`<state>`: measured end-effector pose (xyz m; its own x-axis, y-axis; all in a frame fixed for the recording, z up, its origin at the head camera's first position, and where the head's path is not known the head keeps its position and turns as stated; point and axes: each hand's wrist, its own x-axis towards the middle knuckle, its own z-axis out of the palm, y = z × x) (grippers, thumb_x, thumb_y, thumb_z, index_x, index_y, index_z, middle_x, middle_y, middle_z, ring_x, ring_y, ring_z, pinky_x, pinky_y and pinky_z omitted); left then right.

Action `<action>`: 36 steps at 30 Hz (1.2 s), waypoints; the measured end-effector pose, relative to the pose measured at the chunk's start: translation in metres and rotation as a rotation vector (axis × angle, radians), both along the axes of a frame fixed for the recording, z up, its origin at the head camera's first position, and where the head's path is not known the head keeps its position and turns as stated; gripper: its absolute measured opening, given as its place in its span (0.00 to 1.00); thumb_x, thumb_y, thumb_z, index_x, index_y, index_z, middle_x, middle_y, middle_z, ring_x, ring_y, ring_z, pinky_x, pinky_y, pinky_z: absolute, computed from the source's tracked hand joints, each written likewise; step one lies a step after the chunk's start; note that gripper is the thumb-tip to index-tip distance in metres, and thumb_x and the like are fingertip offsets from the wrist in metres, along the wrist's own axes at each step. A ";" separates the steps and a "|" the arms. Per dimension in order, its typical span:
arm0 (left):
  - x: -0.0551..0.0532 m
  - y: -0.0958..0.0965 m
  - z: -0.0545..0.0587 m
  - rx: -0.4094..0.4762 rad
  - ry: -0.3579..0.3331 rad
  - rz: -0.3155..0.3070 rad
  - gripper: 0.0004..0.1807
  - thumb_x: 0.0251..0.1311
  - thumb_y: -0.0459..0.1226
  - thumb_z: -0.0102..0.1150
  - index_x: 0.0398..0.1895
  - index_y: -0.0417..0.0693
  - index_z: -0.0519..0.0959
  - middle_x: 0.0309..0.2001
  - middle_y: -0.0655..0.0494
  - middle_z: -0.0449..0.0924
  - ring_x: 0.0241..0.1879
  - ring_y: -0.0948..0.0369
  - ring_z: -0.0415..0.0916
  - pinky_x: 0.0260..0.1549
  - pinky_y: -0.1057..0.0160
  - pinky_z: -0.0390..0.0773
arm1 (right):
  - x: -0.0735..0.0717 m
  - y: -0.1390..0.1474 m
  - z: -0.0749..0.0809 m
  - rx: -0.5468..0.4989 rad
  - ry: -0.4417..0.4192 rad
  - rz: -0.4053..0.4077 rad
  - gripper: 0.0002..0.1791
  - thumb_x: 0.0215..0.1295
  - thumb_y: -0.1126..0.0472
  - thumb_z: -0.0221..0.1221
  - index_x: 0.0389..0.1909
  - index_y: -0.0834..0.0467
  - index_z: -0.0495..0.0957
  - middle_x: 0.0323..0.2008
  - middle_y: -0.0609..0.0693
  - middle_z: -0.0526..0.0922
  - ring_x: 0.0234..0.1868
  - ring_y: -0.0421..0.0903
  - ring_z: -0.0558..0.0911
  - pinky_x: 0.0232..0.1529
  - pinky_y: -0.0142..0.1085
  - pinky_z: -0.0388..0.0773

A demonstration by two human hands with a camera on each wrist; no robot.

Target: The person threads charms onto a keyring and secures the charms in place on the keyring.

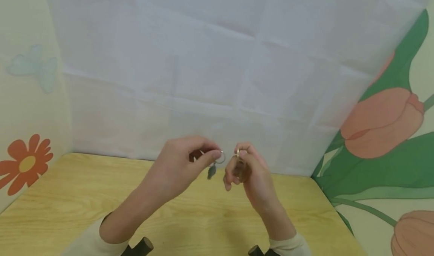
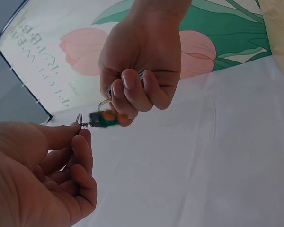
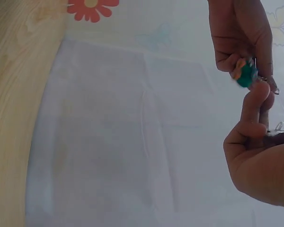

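Note:
Between thumb and fingertips, my left hand [image 1: 179, 169] pinches a silver key ring [image 1: 223, 158]. A small charm [image 1: 211, 171] dangles from it; the left wrist view shows this charm [image 2: 105, 118] in dark green and orange, joined by a short chain. Just to the right, my right hand [image 1: 255, 173] grips a gold-coloured metal ring [image 1: 238, 153] between thumb and index finger. Something dark and metallic sits behind its curled fingers, mostly hidden, so its kind cannot be told. Both hands are raised above the table, close together with a small gap between the two rings in the head view.
A light wood table [image 1: 190, 218] lies below the hands. White cloth [image 1: 203, 60] hangs behind it. Printed panels stand at both sides, with an orange flower [image 1: 27, 164] at left and pink tulips [image 1: 383, 122] at right.

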<state>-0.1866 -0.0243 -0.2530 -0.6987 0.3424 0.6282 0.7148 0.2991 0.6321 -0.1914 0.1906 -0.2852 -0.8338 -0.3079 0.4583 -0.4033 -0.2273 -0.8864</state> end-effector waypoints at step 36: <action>0.009 0.015 -0.004 0.106 0.022 -0.002 0.04 0.72 0.43 0.62 0.42 0.56 0.84 0.24 0.67 0.79 0.20 0.66 0.71 0.19 0.63 0.73 | 0.011 0.006 0.013 -0.240 -0.249 0.241 0.16 0.79 0.70 0.40 0.38 0.63 0.78 0.38 0.52 0.79 0.29 0.44 0.77 0.34 0.31 0.74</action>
